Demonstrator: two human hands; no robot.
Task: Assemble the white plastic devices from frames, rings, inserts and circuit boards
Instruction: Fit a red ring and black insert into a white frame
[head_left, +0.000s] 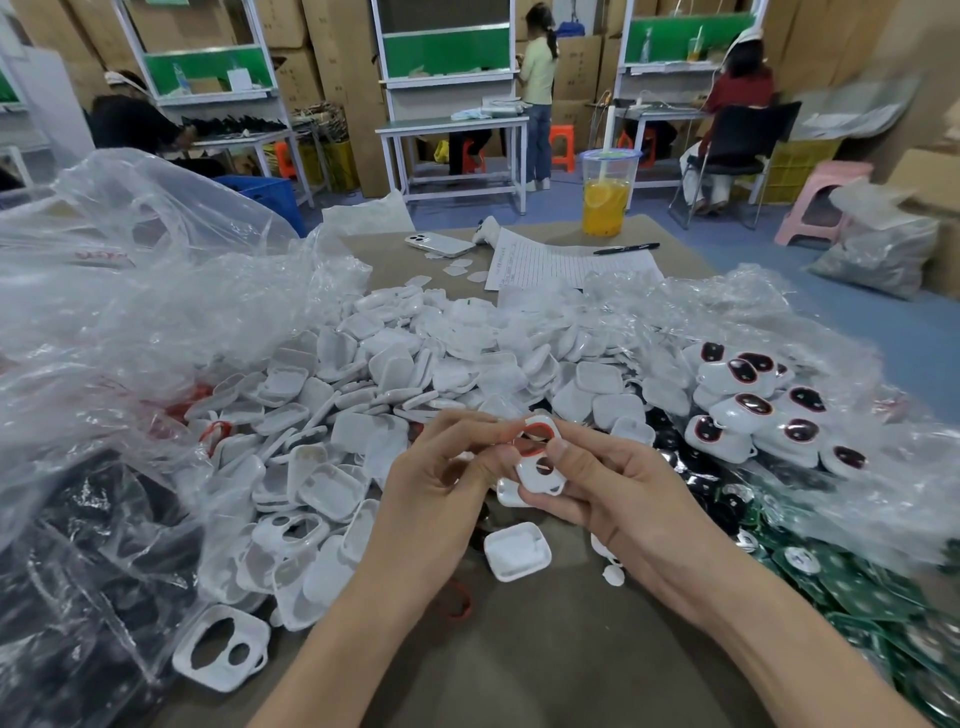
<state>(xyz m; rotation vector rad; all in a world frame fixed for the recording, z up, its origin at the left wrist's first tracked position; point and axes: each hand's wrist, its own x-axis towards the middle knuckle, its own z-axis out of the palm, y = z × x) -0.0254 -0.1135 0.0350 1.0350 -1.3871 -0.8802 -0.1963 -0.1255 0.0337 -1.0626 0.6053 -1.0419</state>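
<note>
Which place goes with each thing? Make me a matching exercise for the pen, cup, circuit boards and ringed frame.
Things:
1. pen
2. cup
3. circuit boards
4. ringed frame

Places:
A. held between left hand and right hand
B. at the far edge of the paper
C. heaped at lower right
D. at the far end of the table

Pairs: 1-B, 2-D, 3-C, 4-A

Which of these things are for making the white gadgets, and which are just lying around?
For the job: the held white frame, red ring at its opening, pile of white shells, green circuit boards, finished devices.

Just lying about: phone, pen, written sheet, cup of orange drink.
</note>
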